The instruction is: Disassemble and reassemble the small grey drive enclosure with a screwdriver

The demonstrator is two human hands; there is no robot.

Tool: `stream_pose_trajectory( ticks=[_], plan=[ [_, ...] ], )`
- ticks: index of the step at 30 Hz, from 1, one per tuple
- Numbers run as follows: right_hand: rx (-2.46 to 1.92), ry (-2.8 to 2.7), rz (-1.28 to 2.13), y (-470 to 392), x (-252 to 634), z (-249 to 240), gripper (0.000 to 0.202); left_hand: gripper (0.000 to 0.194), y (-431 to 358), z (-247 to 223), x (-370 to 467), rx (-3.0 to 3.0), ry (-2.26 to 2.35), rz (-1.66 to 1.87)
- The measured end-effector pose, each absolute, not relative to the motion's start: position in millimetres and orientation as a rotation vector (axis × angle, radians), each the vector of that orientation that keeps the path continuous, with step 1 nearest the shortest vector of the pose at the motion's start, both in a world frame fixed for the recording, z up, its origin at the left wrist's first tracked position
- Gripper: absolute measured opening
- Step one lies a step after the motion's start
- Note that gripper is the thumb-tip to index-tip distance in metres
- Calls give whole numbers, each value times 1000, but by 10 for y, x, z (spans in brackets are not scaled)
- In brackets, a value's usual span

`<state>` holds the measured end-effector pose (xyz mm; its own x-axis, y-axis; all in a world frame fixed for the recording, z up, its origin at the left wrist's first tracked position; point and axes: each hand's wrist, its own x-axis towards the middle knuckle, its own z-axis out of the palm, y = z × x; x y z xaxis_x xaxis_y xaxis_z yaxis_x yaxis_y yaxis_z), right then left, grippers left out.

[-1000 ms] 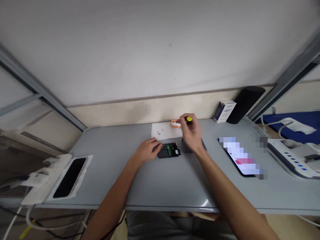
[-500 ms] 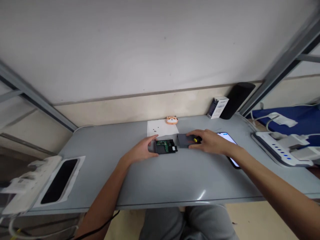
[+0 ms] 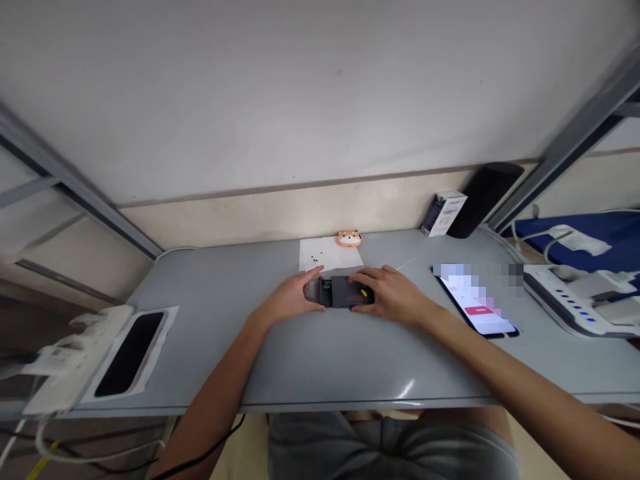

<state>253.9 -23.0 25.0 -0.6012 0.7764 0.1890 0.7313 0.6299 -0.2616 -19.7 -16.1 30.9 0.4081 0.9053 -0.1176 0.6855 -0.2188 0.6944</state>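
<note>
And here's the cover (image 3: 345, 292), a flat, matte dark-grey oblong, sitting over most of the black case (image 3: 327, 299), its long side running left to right! Small dark marks line up along the cover's near edge. Out past the cover's left end, a strip of the case stays bare, and there's green circuit board (image 3: 327, 285) peeking out of it. Whether the cover sits flush, no telling from here. And over the cover's right end, a yellow-ended tool (image 3: 364, 292), just its bright end clear to see, the rest largely hidden!
</note>
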Motion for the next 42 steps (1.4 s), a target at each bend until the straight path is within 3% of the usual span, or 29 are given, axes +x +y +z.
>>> stream_pose_trajectory(
  ticks=[7, 11, 16, 20, 24, 32, 39, 42],
  plan=[
    [-1099, -2501, 355, -182, 2385, 207, 44, 82, -154, 230, -196, 2155, 1309, 468],
    [-985, -2189, 576, -116, 2397, 416, 25, 76, -172, 264, -170, 2267, 1231, 448],
    [-940, -1280, 663, 176, 2440, 658, 47, 68, -181, 197, -172, 2361, 1245, 397],
    [-1043, -970, 812, 386, 2378, 480, 63, 54, -201, 169, -167, 2443, 1179, 431],
    [-1130, -1000, 984, 371, 2219, 150, 69, 48, -243, 214, -141, 2455, 1190, 455],
    [-1181, -1176, 956, 312, 2174, -116, 65, 34, -281, 304, -110, 2471, 1177, 507],
    [-1206, -1279, 968, 289, 2187, -93, 68, 46, -253, 274, -86, 2429, 1251, 507],
    [-1216, -1304, 968, 283, 2179, -96, 69, 43, -252, 269, -92, 2357, 1278, 554]
  ],
)
